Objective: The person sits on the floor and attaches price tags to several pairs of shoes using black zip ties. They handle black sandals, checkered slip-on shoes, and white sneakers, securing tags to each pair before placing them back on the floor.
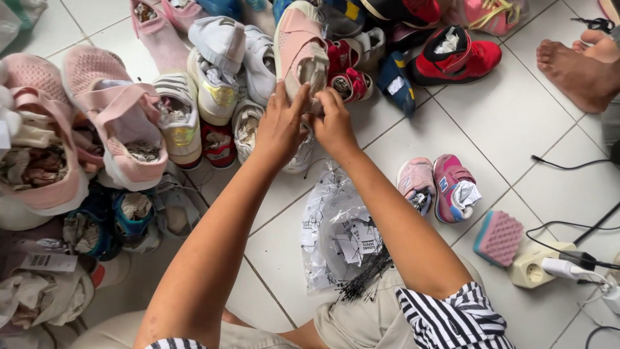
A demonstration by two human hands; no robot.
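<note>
A striped sleeve (455, 320) and a beige-clad lap sit lowest in view, with a clear plastic bag (336, 232) of paper tags and thin black ties resting on the white tiled floor (516, 123) just beyond the knee. Beyond the bag, both hands meet on 1 pale pink shoe (298, 48). Its long axis runs away from the person, toe far, heel end toward the hands. The left hand (279, 129) curls its fingers against the heel side; the right hand (334, 126) pinches the heel edge. What the fingertips press is too small to tell. Left of the shoe, heaped pink and white shoes are cut off by the edge. Right of the bag stands 1 small pink pair (439, 187), then a pink sponge (498, 237).
</note>
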